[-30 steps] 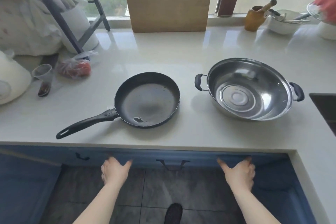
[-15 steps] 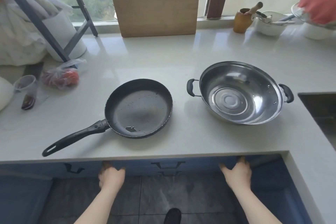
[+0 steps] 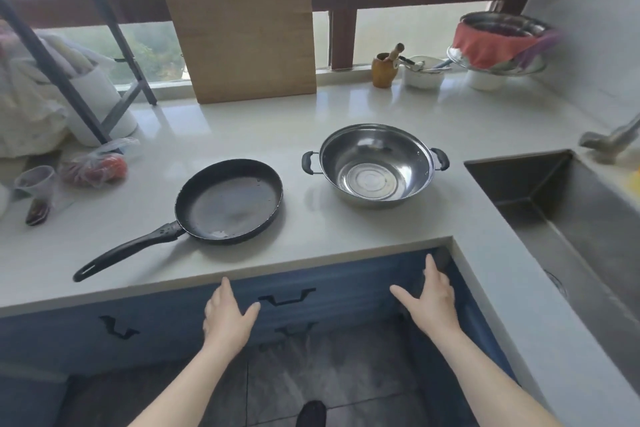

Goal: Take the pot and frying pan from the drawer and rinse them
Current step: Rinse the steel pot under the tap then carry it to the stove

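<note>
A black frying pan [image 3: 228, 199] lies on the white counter [image 3: 346, 229], its long handle pointing toward the front left. To its right stands a steel pot [image 3: 375, 165] with two black side handles. Below the counter edge is a blue drawer front [image 3: 332, 288] with a black handle. My left hand [image 3: 228, 317] rests flat against the drawer front left of that handle, fingers spread. My right hand [image 3: 431, 298] is flat against the front near its right end. Neither hand holds anything.
A steel sink [image 3: 568, 211] sits in the counter to the right, a tap [image 3: 609, 140] above its far corner. A wooden board [image 3: 246, 45] leans on the window. A bag of tomatoes [image 3: 95, 165], a plastic cup [image 3: 36, 180] and a rack stand left; bowls and a mortar [image 3: 382, 69] back right.
The view has tilted up and pulled back, bringing the sink and window into sight. Both hands stay flat on the drawer front, which now sits closer under the counter edge.
</note>
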### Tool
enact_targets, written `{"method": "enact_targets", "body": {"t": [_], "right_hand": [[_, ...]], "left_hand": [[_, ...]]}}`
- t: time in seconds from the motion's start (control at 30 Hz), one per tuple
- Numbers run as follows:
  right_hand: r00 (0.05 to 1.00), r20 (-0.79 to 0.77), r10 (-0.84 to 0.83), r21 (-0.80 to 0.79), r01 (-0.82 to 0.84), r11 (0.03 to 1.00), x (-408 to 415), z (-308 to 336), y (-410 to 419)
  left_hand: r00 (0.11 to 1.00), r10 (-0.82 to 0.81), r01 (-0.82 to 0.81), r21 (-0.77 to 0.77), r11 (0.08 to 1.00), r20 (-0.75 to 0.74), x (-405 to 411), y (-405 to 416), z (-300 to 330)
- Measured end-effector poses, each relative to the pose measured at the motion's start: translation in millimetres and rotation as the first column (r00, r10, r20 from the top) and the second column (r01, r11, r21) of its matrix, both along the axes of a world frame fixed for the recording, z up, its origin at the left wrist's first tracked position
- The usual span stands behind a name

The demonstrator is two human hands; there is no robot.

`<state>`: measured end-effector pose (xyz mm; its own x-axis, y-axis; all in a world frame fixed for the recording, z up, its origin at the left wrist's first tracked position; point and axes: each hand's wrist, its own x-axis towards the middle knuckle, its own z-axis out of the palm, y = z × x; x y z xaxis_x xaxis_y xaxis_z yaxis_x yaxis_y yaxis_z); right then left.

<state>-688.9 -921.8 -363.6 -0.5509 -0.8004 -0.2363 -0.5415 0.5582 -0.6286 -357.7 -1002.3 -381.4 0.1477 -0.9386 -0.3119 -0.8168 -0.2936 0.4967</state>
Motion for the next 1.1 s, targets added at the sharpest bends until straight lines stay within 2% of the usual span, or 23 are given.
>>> {"method": "enact_targets", "body": {"t": [0.27,0.47,0.57,0.7,0.87,1.0,1.1], "right_hand": [[0.997,-0.061,-0.041,-0.141,0.032,0.99,-38,62,22],[0.996,-0.087,0.001,-0.156,-0.015,0.988,-73,82,-29],[0.994,-0.104,0.039,-0.126,-0.052,0.991,-99,90,-73],[0.975,-0.112,0.194,-0.075,-0.203,0.976,-140,99,-132],[0.889,-0.171,0.426,0.152,-0.403,0.902,-180,104,-194],[0.824,-0.15,0.546,0.304,-0.487,0.819,-198,104,-225],[0.805,-0.091,0.587,0.345,-0.527,0.777,-201,104,-238]], "left_hand": [[0.969,-0.221,0.189,-0.246,0.951,-0.111,-74,-13,75],[0.927,-0.364,0.323,-0.297,0.898,-0.092,-111,-80,96],[0.909,-0.412,0.38,-0.278,0.882,-0.061,-127,-127,99],[0.861,-0.509,0.494,-0.24,0.836,0.0,-142,-195,102],[0.756,-0.646,0.654,-0.094,0.751,0.104,-147,-256,104],[0.682,-0.729,0.728,0.043,0.684,0.051,-152,-288,97],[0.633,-0.774,0.772,0.061,0.632,0.0,-158,-297,95]]}}
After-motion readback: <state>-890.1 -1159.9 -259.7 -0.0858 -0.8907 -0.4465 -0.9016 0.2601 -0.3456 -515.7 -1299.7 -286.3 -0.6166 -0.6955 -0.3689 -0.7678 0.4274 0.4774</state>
